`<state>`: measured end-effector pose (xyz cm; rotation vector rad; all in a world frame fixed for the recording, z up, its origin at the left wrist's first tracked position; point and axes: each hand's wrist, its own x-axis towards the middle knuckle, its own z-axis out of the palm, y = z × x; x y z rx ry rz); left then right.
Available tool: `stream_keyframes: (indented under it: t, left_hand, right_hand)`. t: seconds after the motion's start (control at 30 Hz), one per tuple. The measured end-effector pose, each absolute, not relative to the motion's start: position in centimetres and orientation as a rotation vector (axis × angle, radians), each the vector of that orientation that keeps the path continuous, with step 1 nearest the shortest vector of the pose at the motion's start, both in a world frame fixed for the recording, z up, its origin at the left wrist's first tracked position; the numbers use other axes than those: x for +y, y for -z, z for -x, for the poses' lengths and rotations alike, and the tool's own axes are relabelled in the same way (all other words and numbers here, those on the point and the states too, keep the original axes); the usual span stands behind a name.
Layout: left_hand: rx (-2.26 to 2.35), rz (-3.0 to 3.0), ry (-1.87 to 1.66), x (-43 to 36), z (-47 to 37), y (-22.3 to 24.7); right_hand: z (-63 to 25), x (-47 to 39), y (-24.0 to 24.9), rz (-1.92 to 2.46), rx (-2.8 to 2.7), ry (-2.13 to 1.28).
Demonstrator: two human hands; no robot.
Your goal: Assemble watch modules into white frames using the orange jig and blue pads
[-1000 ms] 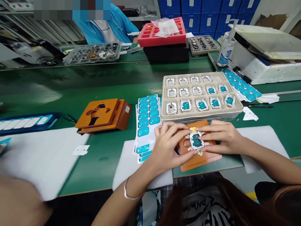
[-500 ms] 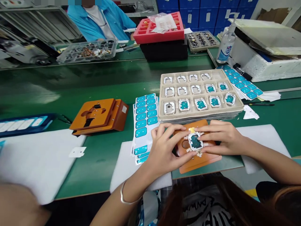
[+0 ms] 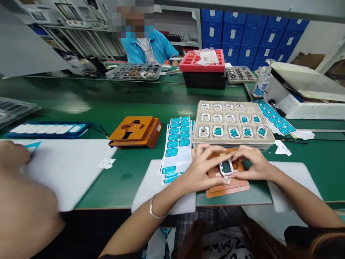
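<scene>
A person at a green workbench [image 3: 118, 187] holds a white watch-style frame [image 3: 226, 167], a dark teal panel set inside its rim, just above or resting on an orange plate [image 3: 237, 185]; from where I stand, I cannot tell which. The left hand [image 3: 201, 171], a silver bangle [image 3: 155, 208] on its wrist, comes in from nine o'clock, bent fingers at the frame's top edge and thumb at the bottom. The right hand [image 3: 254, 163] reaches in from three o'clock, its fingers and thumb pinching the opposite side.

At twelve o'clock from the frame, just beyond the fingers, stands a beige tray [image 3: 234, 141] of similar white frames, six with teal panels in them. Sheets of teal stickers [image 3: 174, 137] lie toward ten o'clock, and past them sits a second orange fixture [image 3: 134, 127]. A torn white scrap [image 3: 283, 148] rests between two and three, a pump bottle [image 3: 262, 84] at one.

Across the bench at eleven o'clock, a co-worker in a blue jacket [image 3: 161, 43] faces our way. Near nine, a neighbour's blurred arm [image 3: 29, 212] stretches over a white pad [image 3: 72, 169]; I cannot make out how those fingers are set.
</scene>
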<state>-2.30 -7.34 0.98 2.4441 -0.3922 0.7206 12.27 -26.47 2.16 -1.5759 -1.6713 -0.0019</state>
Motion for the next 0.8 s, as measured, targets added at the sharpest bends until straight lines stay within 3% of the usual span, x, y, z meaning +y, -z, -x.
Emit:
stream_keyframes:
  t: [0.27,0.5,0.8]
  left_hand:
    - [0.82,-2.689,-0.542,-2.3,1.4,-1.3]
    - [1.055,-2.702,-0.137,1.0,0.3,0.7]
    - [0.968,-2.627,-0.076,3.5,0.1,0.7]
  right_hand:
    - [-14.5,-26.9,-2.2,1.046,-0.61,-0.71]
    - [-15.2,-27.3,-2.8,0.91,-0.338,-0.785]
    - [-15.4,-28.0,-2.2,0.967,-0.511,-0.851]
